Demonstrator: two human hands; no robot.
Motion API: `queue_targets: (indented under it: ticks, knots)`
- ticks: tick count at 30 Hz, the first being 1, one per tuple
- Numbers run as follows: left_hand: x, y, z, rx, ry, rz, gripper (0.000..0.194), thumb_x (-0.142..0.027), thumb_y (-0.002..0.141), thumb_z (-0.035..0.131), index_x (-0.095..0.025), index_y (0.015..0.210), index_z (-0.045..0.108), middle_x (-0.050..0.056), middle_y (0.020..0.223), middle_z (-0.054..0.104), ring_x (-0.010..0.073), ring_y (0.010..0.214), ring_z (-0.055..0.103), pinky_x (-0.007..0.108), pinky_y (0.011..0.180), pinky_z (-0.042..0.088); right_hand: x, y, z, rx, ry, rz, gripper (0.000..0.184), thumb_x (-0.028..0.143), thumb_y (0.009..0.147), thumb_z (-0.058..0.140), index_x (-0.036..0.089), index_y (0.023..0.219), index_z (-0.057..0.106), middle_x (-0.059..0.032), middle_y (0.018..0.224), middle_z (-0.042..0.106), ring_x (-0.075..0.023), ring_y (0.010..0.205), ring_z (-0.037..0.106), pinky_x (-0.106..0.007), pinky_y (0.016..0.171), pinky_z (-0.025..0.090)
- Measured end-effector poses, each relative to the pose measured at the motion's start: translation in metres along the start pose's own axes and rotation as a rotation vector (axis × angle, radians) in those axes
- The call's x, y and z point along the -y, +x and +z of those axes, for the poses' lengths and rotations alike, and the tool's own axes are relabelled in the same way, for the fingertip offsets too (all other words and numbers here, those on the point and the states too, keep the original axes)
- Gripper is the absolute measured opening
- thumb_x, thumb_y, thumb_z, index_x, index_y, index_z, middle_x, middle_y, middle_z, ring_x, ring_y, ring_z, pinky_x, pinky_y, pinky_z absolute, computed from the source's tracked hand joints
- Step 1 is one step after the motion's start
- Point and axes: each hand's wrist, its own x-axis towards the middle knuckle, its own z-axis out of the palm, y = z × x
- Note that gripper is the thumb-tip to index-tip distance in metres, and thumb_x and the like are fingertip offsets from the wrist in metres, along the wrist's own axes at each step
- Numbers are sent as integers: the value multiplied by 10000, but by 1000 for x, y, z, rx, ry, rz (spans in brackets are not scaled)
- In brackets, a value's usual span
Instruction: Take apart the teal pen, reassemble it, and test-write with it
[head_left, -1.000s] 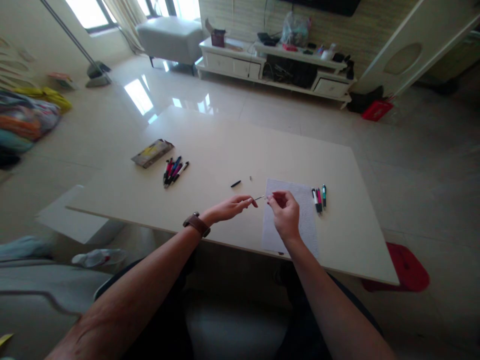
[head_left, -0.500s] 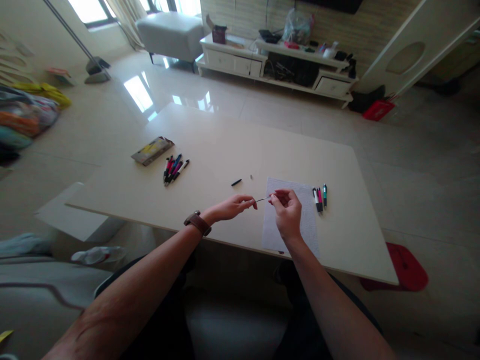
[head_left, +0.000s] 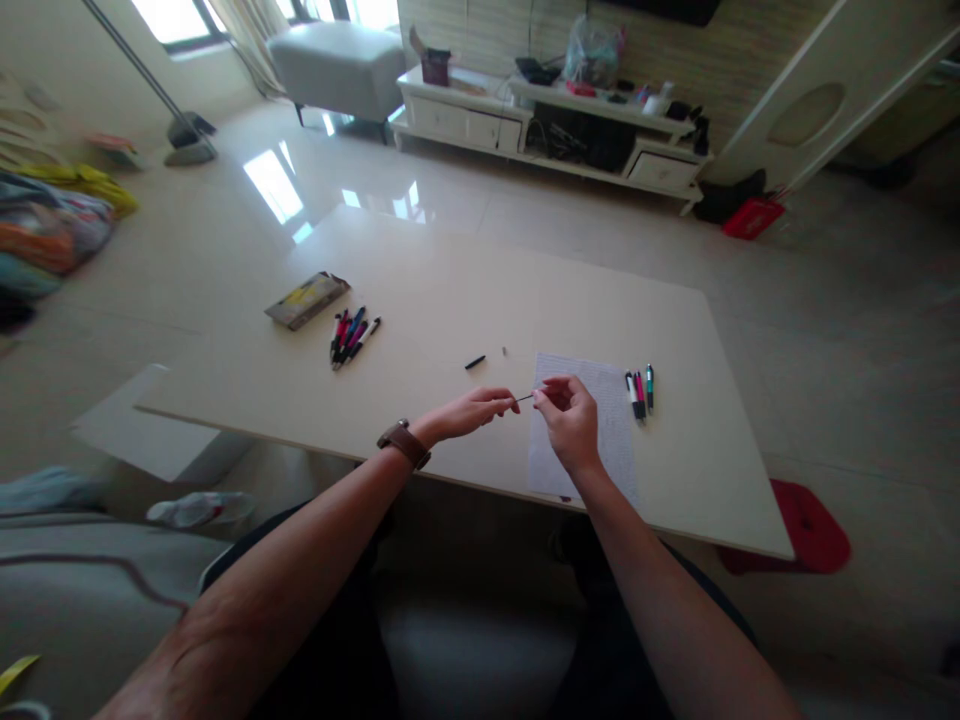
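Note:
A thin pen refill [head_left: 525, 398] spans the small gap between my two hands above the table. The fingertips of my left hand [head_left: 480, 408], its wrist in a brown watch strap, pinch one end. With thumb and fingers, my right hand [head_left: 571, 420] closes on the other end, over the printed paper sheet [head_left: 551, 460]; its grip hides that end. Beyond the hands lie a black pen barrel part [head_left: 475, 362] and a tiny metallic piece [head_left: 504, 351], too small to name. To the right, three pens [head_left: 639, 394] rest side by side near the sheet's edge.
A pile of several pens [head_left: 352, 338] lies at the left of the white table [head_left: 435, 290], beside a flattened box [head_left: 307, 300]. A red stool [head_left: 814, 525] stands by the right front corner. A plastic bottle [head_left: 196, 509] lies at lower left.
My right hand has come slightly closer to the left, and less of the refill shows between them. The view has shifted a little; the things on the table lie as before.

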Motion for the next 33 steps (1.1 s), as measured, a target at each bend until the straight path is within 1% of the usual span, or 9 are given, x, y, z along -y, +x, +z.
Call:
queue_targets:
  ticks: [3,7,12,15,19,22,27,30,33]
  knots:
    - [1,2,1,-16,-7,24,388,-495,892,531,-144,1001,656,-17,747,486,104,625,377,240,561,298,-1,-1,8,82,59,44,293,306,743,734,200,974,588,-15,787,661,-182,724,650,-342,707,545]
    - [-1,4,-3,-138,-34,55,281,-386,834,564,-139,934,653,-45,653,435,101,589,361,241,545,276,-8,3,19,123,84,66,404,261,689,732,209,1046,549,-26,899,667,-174,723,646,-337,705,542]
    - [-15,-2,-23,-371,-40,72,272,-341,805,532,-139,924,670,-13,701,518,114,623,416,241,564,319,-34,9,35,147,-376,-38,168,191,753,559,177,911,616,-64,897,658,-192,771,624,-340,733,532]
    - [-19,-9,-41,-552,-65,47,319,-343,859,434,-136,908,671,4,701,523,131,647,447,250,578,344,-50,16,56,244,-540,-86,207,133,773,490,160,913,640,-86,935,651,-195,794,626,-341,740,541]
    - [-17,-19,-59,-718,-17,17,352,-281,902,343,-141,886,665,29,740,562,153,723,511,264,658,403,-57,41,92,327,-635,-204,386,46,750,510,160,1087,657,-113,1165,644,-237,1140,554,-401,1021,448]
    - [-19,-25,-66,-712,-18,-15,356,-280,912,338,-139,897,665,33,749,577,151,710,520,258,646,411,-57,63,113,360,-698,-244,406,25,778,516,163,1131,659,-117,1264,625,-240,1237,485,-425,1126,332]
    - [-23,-29,-68,-666,-20,-30,343,-256,905,369,-117,943,680,39,767,615,127,622,490,243,569,382,-56,71,126,350,-750,-233,172,83,829,564,179,880,697,-111,1021,688,-266,1081,542,-456,1050,380]
    - [-23,-27,-66,-640,2,-34,344,-261,918,384,-106,969,687,38,771,622,125,629,492,241,560,365,-48,55,115,298,-726,-229,145,145,868,560,186,920,689,-97,1013,681,-246,1027,576,-429,997,430]
    - [-23,-24,-59,-611,36,-21,325,-306,927,437,-113,975,695,31,779,630,133,679,512,246,592,364,-33,32,87,258,-615,-201,238,272,954,473,163,1034,670,-97,1032,671,-185,814,629,-337,773,521]
